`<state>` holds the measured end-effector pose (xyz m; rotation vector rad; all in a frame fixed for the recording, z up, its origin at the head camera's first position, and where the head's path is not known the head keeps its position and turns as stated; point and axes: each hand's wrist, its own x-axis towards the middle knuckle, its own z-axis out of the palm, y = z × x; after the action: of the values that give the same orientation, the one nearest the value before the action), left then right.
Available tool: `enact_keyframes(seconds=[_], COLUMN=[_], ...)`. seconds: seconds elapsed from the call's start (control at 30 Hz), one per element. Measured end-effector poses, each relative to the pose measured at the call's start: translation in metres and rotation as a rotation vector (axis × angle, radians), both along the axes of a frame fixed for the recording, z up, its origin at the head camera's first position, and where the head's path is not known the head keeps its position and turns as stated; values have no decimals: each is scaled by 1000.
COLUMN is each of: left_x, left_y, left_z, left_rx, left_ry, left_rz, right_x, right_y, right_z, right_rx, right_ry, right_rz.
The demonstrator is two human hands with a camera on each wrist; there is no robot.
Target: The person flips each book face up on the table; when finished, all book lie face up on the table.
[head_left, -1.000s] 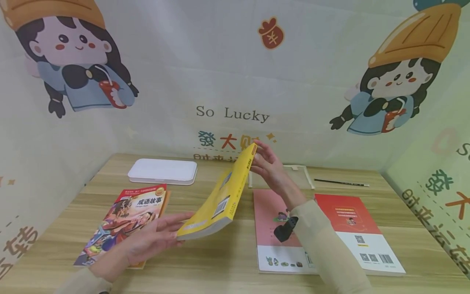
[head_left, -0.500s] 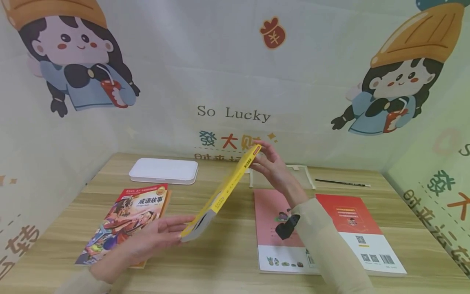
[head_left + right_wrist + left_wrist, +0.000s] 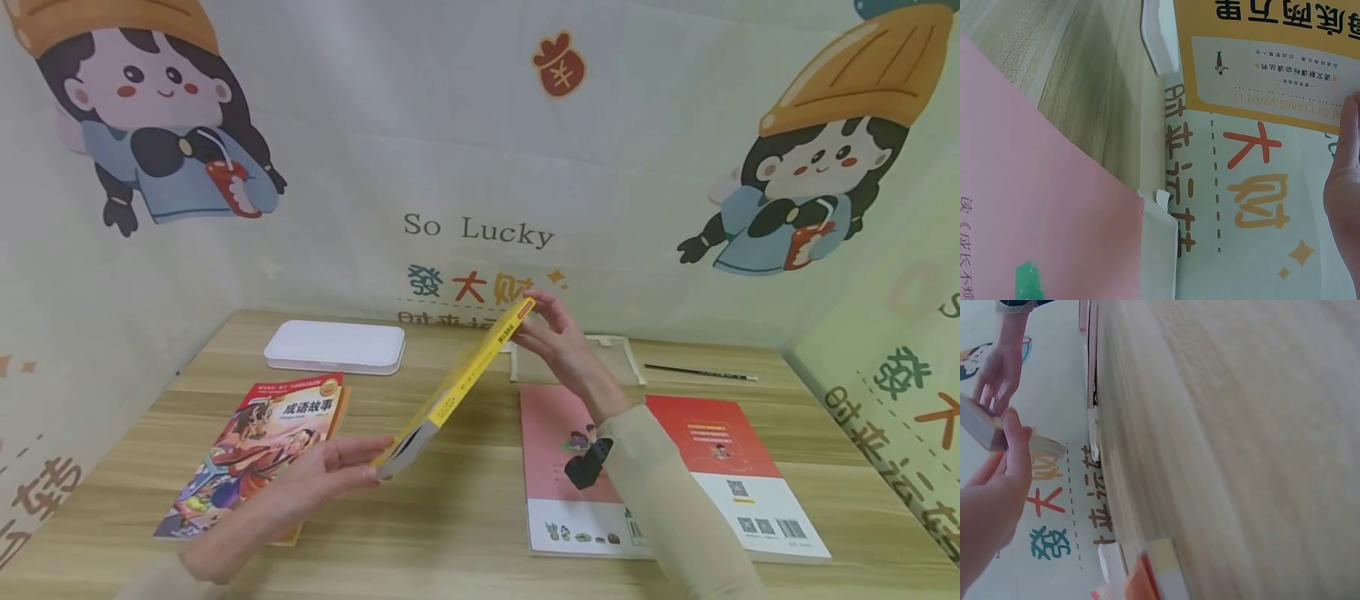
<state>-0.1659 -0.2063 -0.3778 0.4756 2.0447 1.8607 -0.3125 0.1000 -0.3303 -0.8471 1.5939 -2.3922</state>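
A yellow paperback book [image 3: 471, 371] is held tilted above the middle of the table, its spine and lower page edges toward me. My left hand [image 3: 322, 475] pinches its lower corner between thumb and fingers. At the upper end, my right hand [image 3: 558, 346] grips the book by the top of its spine. The right wrist view shows the yellow front cover [image 3: 1260, 69] with a pale title panel, upside down there. In the left wrist view, my left thumb [image 3: 1016, 450] lies against the page block. A colourful storybook [image 3: 255, 450] lies under my left forearm, atop another orange-edged book.
To the right lie a pink-and-white book [image 3: 551, 446], partly under my right forearm, and a red-and-white book [image 3: 750, 492]. Along the back are a white case [image 3: 333, 346], a pale translucent pouch [image 3: 628, 362] and a dark pencil [image 3: 697, 372]. A printed cloth wall [image 3: 480, 150] stands behind the table.
The yellow book has rotated from showing its back cover to nearly edge-on, with the spine toward me. Both hands keep hold; the left has risen slightly and shifted a little right.
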Motion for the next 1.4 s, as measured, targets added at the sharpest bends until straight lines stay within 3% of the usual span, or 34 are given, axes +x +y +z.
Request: enact_keyframes(seconds=[0.17,0.3,0.7,1.1,1.4], left_x=[1,1,-3,-1,1], left_y=[6,9,4,1,-3], left_z=[2,1,-2,4,9], left_rx=[-116,-148,-16,-4,-61], left_ry=[71,91,133,184,138], left_rz=[113,155,55,164,204], right_x=[0,0,-3,-5,-7], right_y=[-3,-5,2,3,1], right_z=[0,-1,-5,-8,-13], right_rx=[31,49,116,155,232], right_ry=[-3,-5,-18,-43,-164], right_rz=[-61,-95,-180,-223,-288])
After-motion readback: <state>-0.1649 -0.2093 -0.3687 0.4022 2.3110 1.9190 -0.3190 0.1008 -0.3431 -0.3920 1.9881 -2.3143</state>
